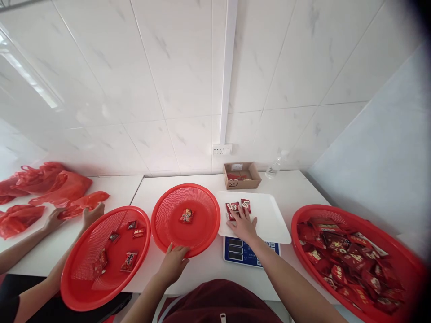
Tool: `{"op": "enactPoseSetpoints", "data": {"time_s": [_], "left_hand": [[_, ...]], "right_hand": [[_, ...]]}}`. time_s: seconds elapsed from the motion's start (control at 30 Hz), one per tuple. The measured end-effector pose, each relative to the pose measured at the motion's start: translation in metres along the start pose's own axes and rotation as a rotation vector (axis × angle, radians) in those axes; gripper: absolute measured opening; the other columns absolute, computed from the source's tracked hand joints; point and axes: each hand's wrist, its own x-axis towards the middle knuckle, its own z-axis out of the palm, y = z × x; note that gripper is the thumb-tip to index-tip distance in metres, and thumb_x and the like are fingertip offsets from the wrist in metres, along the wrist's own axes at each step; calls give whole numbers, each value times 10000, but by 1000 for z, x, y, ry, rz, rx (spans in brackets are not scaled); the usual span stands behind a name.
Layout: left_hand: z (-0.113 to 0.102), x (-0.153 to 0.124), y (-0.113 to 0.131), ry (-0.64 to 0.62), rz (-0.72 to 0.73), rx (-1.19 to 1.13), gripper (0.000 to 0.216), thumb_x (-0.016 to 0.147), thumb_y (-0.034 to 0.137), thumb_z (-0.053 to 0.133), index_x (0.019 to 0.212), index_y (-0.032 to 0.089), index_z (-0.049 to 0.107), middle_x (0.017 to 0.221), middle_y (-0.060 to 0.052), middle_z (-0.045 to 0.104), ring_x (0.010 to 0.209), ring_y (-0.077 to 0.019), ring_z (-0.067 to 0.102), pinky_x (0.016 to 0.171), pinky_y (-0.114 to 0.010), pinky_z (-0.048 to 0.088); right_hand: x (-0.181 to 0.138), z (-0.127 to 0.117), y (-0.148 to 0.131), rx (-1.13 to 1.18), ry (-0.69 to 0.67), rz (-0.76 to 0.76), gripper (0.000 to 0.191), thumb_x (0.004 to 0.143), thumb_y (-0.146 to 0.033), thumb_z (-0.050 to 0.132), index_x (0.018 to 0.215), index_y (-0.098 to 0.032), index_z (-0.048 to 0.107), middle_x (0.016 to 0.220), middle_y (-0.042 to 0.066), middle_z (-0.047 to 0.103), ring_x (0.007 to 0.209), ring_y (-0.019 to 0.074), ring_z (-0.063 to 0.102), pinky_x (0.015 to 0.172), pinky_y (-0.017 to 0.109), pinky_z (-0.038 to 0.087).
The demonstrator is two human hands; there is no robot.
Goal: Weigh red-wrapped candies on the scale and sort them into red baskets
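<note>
My left hand (174, 261) grips the near rim of the middle red mesh basket (202, 224), which holds one red snack packet (186, 216). My right hand (244, 225) lies flat on the white tray (272, 220) that sits on a digital scale (240, 252), its fingers touching a few red packets (237, 207). At the far right stands a large red basket (407, 264) filled with several red packets (350, 264).
Another red basket (81, 287) with several packets sits at the left. A second person's hands (72, 216) handle red plastic bags (50, 186) at far left. A small cardboard box (241, 175) and a clear bottle (274, 168) stand by the tiled wall.
</note>
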Motion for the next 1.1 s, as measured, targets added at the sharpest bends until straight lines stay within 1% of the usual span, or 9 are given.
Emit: {"op": "enactPoseSetpoints", "data": {"time_s": [0.1,0.23,0.43,0.6,0.73,0.83,0.93,1.0,1.1], "left_hand": [[0,1,-1,3,2,-11,381,815,236,428,1174,242,557,1224,-71,600,1161,-231,507,1103,-482,152],[1,2,-1,13,18,-22,366,812,247,432,1152,240,566,1195,-74,616,1137,-232,527,1096,-481,156],[1,5,-1,-22,6,-4,383,805,263,448,1173,254,555,1221,-73,603,1163,-233,510,1096,-471,148],[0,6,0,-32,4,17,396,810,264,435,1190,259,545,1232,-68,599,1171,-228,500,1098,-464,145],[0,6,1,-34,7,34,392,812,267,427,1184,254,550,1228,-68,602,1165,-233,502,1092,-473,158],[2,7,-1,-19,15,26,394,806,266,435,1181,243,553,1210,-68,612,1155,-238,507,1088,-479,169],[4,8,-5,-4,31,16,387,806,259,442,1176,247,554,1203,-64,615,1141,-227,517,1097,-465,163],[6,8,-7,5,35,19,378,810,257,444,1171,252,553,1209,-62,612,1140,-219,518,1104,-453,154],[7,8,-8,19,34,31,364,816,261,445,1162,243,557,1199,-64,617,1137,-216,518,1104,-448,156]], "right_hand": [[1,7,12,-68,100,-89,484,861,-466,403,1324,-327,430,1506,55,247,1380,318,129,1023,627,150],[1,2,22,-83,230,-198,369,886,-287,372,1211,-263,546,1357,82,472,1239,260,386,955,450,340],[7,-8,35,1,211,-184,346,898,-367,353,1109,-220,584,1076,92,631,1003,234,537,802,328,430],[14,-14,30,330,299,27,348,862,-467,373,910,-196,584,890,85,674,824,233,612,696,321,445],[15,-25,-18,725,352,73,385,817,-555,413,803,-200,560,744,57,668,733,223,629,679,321,465],[20,-34,-59,810,225,-172,456,845,-563,355,991,-190,572,920,82,682,871,223,630,774,347,477],[32,-40,-71,601,132,-344,541,869,-539,324,1271,-201,456,1293,117,531,1209,232,462,984,403,374],[42,-41,-58,361,128,-216,612,849,-558,367,1356,-215,382,1436,129,364,1342,288,263,1052,506,249],[50,-35,-23,88,65,32,646,809,-611,411,1370,-293,371,1497,109,241,1371,378,99,1001,663,135]]}}
